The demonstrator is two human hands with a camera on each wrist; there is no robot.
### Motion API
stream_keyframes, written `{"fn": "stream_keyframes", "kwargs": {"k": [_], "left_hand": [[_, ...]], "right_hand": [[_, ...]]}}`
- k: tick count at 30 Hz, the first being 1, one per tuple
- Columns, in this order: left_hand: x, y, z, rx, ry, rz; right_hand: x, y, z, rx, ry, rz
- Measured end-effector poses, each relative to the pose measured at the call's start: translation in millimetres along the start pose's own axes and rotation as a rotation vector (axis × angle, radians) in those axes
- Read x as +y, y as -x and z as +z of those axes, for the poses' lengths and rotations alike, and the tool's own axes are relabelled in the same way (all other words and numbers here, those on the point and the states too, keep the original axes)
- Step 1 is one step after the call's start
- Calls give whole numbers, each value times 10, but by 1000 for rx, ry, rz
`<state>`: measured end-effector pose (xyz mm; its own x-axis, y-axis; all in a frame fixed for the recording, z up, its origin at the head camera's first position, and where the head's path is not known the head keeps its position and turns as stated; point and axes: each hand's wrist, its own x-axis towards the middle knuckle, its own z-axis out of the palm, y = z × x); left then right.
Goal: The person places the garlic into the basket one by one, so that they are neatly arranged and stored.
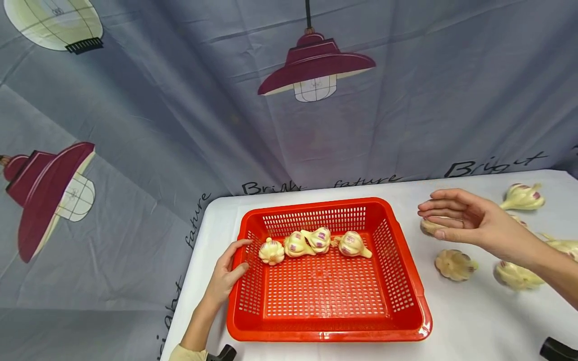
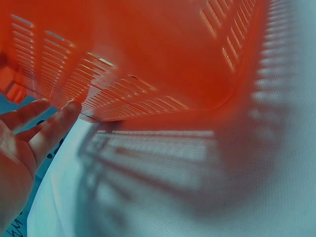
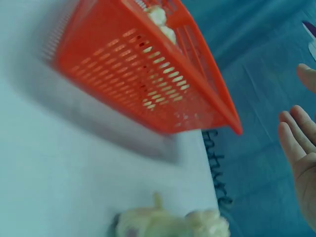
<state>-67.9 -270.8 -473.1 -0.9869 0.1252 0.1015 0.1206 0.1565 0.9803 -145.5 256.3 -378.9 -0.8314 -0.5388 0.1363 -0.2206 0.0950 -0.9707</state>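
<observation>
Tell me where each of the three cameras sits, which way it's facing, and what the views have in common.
Head: worn on the head, looks forward and down at the red basket on the white table; both forearms show, left hand on the basket's rim, right hand open above a garlic bulb.
Left wrist: sits low beside the basket wall, facing it; fingers show.
Right wrist: looks across the table toward the basket; fingers show at the right edge.
All three share the basket and table.
</observation>
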Motion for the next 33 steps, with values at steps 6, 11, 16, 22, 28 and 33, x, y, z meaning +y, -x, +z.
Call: {"fn": "stream_keyframes", "kwargs": {"k": [6,11,16,22,28,33], "left_hand": [[6,12,-2,2,2,-9],[14,24,-6,9,-2,-10],[6,47,-16,7,-13,-2],[-7,46,-30,2,-7,23],[-12,45,-32,0,-8,31],[-23,43,-50,-1,6,40]], "right_hand": [[252,327,-30,6,-187,-51],[419,548,51,65,-250,-14],[549,751,60,121,-259,-2],[699,1021,83,270,-148,18],[979,1375,151,367,-199,-197],[1186,1659,104,519,-283,-305]]}}
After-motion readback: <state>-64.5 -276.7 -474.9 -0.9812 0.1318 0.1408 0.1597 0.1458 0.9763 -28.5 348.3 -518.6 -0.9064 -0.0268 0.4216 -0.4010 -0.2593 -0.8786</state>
